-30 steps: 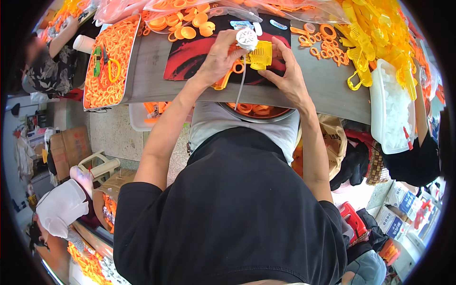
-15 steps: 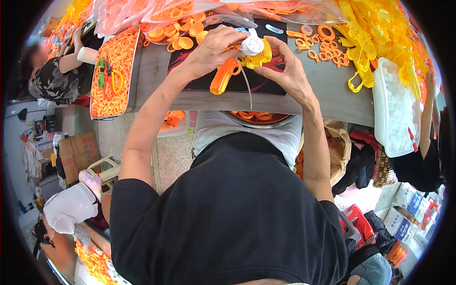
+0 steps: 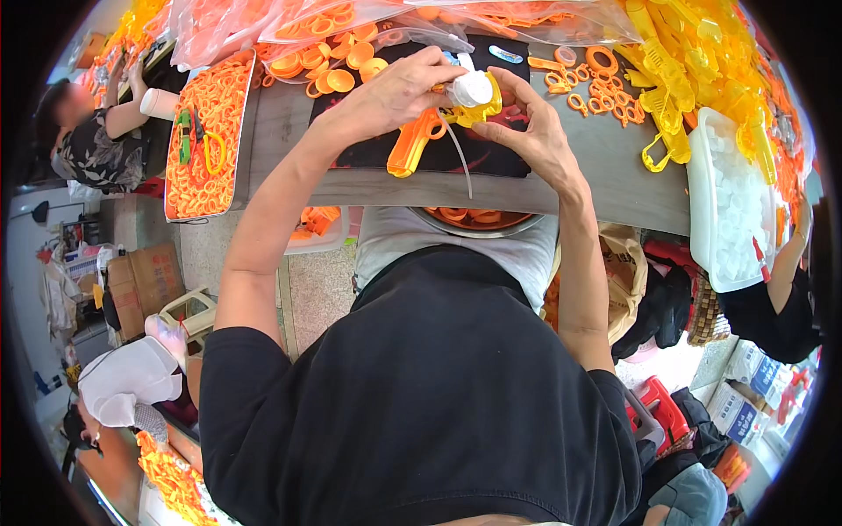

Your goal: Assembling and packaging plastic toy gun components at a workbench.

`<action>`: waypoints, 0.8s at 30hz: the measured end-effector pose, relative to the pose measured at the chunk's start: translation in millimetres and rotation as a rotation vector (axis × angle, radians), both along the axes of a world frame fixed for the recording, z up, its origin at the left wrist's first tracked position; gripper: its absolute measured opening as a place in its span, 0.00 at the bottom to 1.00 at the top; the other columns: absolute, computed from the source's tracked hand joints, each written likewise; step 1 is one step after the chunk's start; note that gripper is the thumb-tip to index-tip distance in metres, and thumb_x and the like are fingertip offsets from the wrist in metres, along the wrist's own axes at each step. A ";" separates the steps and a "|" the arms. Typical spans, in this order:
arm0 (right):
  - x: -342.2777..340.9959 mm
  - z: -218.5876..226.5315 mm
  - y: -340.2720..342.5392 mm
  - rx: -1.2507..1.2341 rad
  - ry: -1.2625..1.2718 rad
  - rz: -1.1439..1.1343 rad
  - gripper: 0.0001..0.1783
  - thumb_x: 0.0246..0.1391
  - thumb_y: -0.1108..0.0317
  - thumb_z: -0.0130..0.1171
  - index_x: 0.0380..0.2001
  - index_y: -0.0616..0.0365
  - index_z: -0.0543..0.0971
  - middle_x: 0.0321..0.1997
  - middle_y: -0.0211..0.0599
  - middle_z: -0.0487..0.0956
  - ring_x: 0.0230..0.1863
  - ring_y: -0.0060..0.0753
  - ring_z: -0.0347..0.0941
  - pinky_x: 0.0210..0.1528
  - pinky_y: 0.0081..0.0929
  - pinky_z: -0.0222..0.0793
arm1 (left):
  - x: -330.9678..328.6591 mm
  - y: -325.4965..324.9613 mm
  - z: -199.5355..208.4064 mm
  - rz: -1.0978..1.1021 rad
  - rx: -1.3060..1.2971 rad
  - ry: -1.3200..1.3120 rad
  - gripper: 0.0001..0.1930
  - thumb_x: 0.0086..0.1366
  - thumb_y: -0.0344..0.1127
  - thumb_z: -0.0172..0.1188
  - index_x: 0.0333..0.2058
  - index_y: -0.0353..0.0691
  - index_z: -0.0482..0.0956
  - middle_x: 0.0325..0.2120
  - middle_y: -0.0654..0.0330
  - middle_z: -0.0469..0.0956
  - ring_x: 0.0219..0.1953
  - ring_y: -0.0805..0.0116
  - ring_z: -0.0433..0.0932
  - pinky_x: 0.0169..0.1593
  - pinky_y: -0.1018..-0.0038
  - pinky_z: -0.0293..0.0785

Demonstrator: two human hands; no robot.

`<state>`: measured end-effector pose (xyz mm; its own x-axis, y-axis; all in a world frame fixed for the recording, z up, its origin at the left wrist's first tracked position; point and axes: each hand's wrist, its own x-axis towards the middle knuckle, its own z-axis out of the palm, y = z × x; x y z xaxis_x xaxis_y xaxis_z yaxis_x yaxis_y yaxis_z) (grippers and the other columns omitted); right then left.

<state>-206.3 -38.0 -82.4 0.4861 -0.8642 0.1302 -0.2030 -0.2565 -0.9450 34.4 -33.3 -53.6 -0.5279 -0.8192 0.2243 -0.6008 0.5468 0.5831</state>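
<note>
Over a dark mat (image 3: 500, 158) at the table's front edge, I hold a toy gun (image 3: 409, 149) with an orange-yellow handle and a see-through yellow body. My left hand (image 3: 395, 95) is closed on its upper part, fingertips at a round white piece (image 3: 472, 89). Some of those fingers hide the gun's top. From the right, my right hand (image 3: 537, 127) grips the yellow body between thumb and fingers. A thin, pale tube (image 3: 460, 162) hangs down beside the handle, its lower end free. The orange trigger ring shows just below the white piece.
Left stands a tray (image 3: 167, 188) of small orange rings with snips (image 3: 186, 136) on top. Orange cups (image 3: 340, 81) and ring parts (image 3: 605, 92) lie behind. Yellow gun shells (image 3: 675, 79) pile up right, beside a white bin (image 3: 702, 197) of clear parts. Co-workers sit both sides.
The round white piece has tilted, its ridged face now turned away from view. Both hands keep their grip with only slight shifts.
</note>
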 end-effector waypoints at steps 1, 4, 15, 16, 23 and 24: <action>0.2 -0.1 0.4 0.000 0.001 0.000 0.42 0.47 0.65 0.74 0.65 0.61 0.69 0.50 0.38 0.82 0.48 0.27 0.76 0.56 0.29 0.71 | -2.0 0.8 -0.6 0.014 -0.031 -0.062 0.20 0.62 0.32 0.65 0.53 0.37 0.76 0.41 0.54 0.75 0.46 0.54 0.77 0.53 0.63 0.72; 1.1 -0.6 0.1 0.009 -0.021 -0.003 0.42 0.47 0.65 0.73 0.65 0.62 0.69 0.49 0.38 0.82 0.48 0.26 0.76 0.56 0.28 0.71 | -8.8 3.0 3.7 0.037 -0.134 -0.222 0.20 0.62 0.33 0.64 0.53 0.37 0.76 0.39 0.54 0.76 0.45 0.54 0.78 0.53 0.63 0.72; 13.3 1.2 2.7 0.009 -0.103 -0.073 0.41 0.47 0.69 0.74 0.64 0.63 0.70 0.45 0.39 0.82 0.46 0.28 0.77 0.53 0.26 0.74 | -5.8 -1.3 6.2 0.008 -0.314 -0.333 0.25 0.56 0.29 0.66 0.55 0.38 0.75 0.39 0.54 0.78 0.47 0.53 0.76 0.56 0.62 0.69; 13.4 4.6 4.2 0.057 -0.151 -0.075 0.40 0.48 0.69 0.74 0.64 0.62 0.70 0.45 0.40 0.82 0.46 0.29 0.78 0.54 0.26 0.74 | -7.3 -0.7 7.5 -0.007 -0.319 -0.359 0.28 0.53 0.27 0.67 0.55 0.38 0.75 0.40 0.54 0.77 0.47 0.53 0.76 0.56 0.63 0.69; -0.6 -23.9 -5.2 0.003 -0.070 0.010 0.44 0.46 0.70 0.74 0.67 0.57 0.66 0.53 0.43 0.80 0.55 0.36 0.76 0.60 0.34 0.70 | -27.2 9.8 -2.4 0.071 -0.392 -0.486 0.31 0.50 0.27 0.69 0.56 0.39 0.75 0.42 0.56 0.77 0.49 0.57 0.74 0.59 0.61 0.66; -2.2 -36.3 -3.8 -0.196 0.143 -0.029 0.44 0.46 0.70 0.74 0.67 0.55 0.66 0.58 0.42 0.76 0.60 0.39 0.72 0.65 0.38 0.64 | -27.3 10.2 -12.8 0.068 -0.391 -0.487 0.31 0.50 0.27 0.69 0.56 0.39 0.75 0.42 0.56 0.77 0.49 0.57 0.74 0.59 0.61 0.66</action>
